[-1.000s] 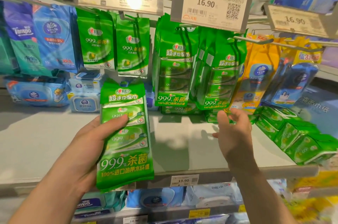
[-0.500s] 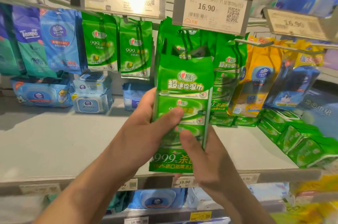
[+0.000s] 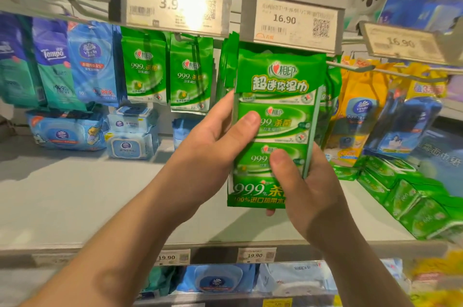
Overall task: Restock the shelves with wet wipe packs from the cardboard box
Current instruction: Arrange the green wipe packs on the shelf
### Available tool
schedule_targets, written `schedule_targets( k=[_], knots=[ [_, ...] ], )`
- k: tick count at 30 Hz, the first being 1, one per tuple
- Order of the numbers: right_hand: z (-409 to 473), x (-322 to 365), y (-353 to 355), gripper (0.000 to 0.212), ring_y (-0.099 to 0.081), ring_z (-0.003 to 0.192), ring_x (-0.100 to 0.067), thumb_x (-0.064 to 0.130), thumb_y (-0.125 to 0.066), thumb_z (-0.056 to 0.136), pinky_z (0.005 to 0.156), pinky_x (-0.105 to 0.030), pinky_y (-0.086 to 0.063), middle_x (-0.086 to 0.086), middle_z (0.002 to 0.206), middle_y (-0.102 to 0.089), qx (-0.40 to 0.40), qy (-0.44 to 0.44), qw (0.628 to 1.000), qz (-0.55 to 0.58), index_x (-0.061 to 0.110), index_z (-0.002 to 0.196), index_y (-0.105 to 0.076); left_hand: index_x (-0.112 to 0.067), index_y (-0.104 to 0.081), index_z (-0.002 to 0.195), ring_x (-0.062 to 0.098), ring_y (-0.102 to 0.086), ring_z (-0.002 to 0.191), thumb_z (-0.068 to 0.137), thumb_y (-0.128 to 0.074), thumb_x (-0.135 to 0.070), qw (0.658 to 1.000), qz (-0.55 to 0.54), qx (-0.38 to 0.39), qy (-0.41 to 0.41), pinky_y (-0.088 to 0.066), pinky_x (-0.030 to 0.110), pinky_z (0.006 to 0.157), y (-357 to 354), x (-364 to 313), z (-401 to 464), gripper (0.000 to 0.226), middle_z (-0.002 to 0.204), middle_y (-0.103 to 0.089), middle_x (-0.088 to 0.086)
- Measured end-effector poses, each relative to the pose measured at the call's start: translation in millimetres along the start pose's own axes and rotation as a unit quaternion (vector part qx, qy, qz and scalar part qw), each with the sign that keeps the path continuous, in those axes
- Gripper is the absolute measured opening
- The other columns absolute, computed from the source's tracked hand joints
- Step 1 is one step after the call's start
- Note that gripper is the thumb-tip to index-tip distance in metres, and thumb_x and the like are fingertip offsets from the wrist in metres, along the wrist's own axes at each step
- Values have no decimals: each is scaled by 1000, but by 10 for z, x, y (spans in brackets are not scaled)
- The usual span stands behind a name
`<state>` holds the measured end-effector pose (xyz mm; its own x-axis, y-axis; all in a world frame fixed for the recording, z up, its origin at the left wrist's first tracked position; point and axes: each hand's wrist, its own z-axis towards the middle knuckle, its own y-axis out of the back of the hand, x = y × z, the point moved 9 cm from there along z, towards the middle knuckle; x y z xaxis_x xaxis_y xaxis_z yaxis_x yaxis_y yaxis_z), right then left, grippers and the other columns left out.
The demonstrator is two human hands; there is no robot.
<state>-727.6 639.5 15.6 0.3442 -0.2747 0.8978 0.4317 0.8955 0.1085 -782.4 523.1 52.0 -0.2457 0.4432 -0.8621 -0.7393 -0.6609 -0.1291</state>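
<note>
A tall green wet wipe pack [image 3: 278, 96] is held upright just below the 16.90 price tag [image 3: 290, 22]. My left hand [image 3: 215, 141] grips its left edge, thumb across the front. My right hand [image 3: 305, 188] holds its lower right part, thumb on the front. Its top edge reaches the peg under the tag, in front of the same green packs hanging there [image 3: 226, 66]. The cardboard box is out of view.
Small green packs [image 3: 145, 68] hang to the left, blue packs [image 3: 90, 63] further left. Yellow and blue packs [image 3: 358, 106] hang to the right. Green packs [image 3: 411, 196] lie on the grey shelf [image 3: 87, 201] at right, blue tubs [image 3: 130, 141] at back left.
My left hand carried the pack from the lower left up to the 16.90 peg. My right hand left the hanging packs and took hold of its lower part.
</note>
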Motion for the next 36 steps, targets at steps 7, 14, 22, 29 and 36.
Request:
schedule_targets(
  k=[7,14,22,29,36],
  knots=[
    [103,-175,-22,22,-71,57,-24,47,-62,85,42,-38,-54,0,79,-74,-8,-27,1000,-12,30,96,-66,-25,-56,131,21,-68,111,96,-50,-31,999,-5,-30,24,-57,40,90,85,161,68,36,122,-70,-1],
    [139,-522,-49,33,-71,65,-28,44,-62,83,52,-44,-58,-9,88,-75,-7,-67,997,44,21,107,-65,-20,-59,125,22,-72,96,98,-54,-23,995,25,-24,92,-60,37,77,230,573,-84,28,112,-74,1],
    [215,-804,-106,44,-76,73,-32,52,-54,83,67,-43,-63,-1,101,-77,-9,-75,997,32,20,114,-60,-43,-64,112,30,-64,101,89,-60,-48,977,170,-76,101,-56,47,88,542,861,-153,24,104,-74,-7],
    [429,-817,-168,28,-74,69,-30,37,-46,105,71,-46,-61,-3,98,-77,-14,-75,997,-14,16,113,-63,-31,-67,107,14,-67,90,92,-59,-43,975,157,-99,125,-54,42,80,618,900,19,20,101,-74,-2],
    [444,-903,-176,53,-76,74,-29,59,-47,89,76,-48,-61,-2,98,-78,4,-100,995,-6,16,117,-61,-33,-65,111,19,-67,102,97,-58,-39,970,151,-116,152,-54,47,86,633,984,16,16,105,-74,-8]
  ],
)
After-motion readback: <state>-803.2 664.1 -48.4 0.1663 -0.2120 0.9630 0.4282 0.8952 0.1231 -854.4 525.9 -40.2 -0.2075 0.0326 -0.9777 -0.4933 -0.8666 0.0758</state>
